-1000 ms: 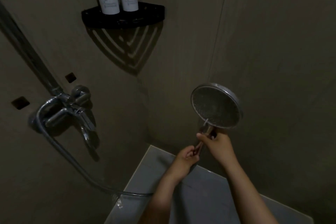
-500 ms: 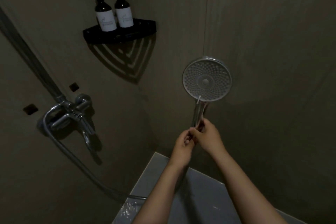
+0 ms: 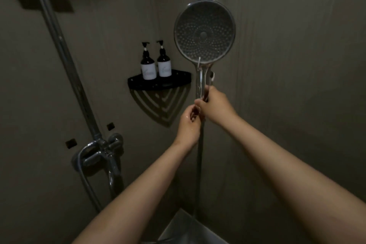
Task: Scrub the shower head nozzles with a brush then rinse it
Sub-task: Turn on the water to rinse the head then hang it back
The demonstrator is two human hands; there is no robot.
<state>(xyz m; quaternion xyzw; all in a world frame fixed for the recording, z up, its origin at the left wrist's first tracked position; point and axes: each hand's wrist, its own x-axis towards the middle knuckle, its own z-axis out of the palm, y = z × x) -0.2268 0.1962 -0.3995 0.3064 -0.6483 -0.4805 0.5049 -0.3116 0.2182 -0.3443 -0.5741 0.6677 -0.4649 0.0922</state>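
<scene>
Chrome shower head (image 3: 204,32), held upright against the corner wall, nozzle face toward the camera; likely light but top-heavy, rigid, slick when wet. Best gripped mid-handle, as by right hand (image 3: 215,106), wrapped around it. Left hand (image 3: 189,125) pinched at hose (image 3: 199,164) joint below.
</scene>
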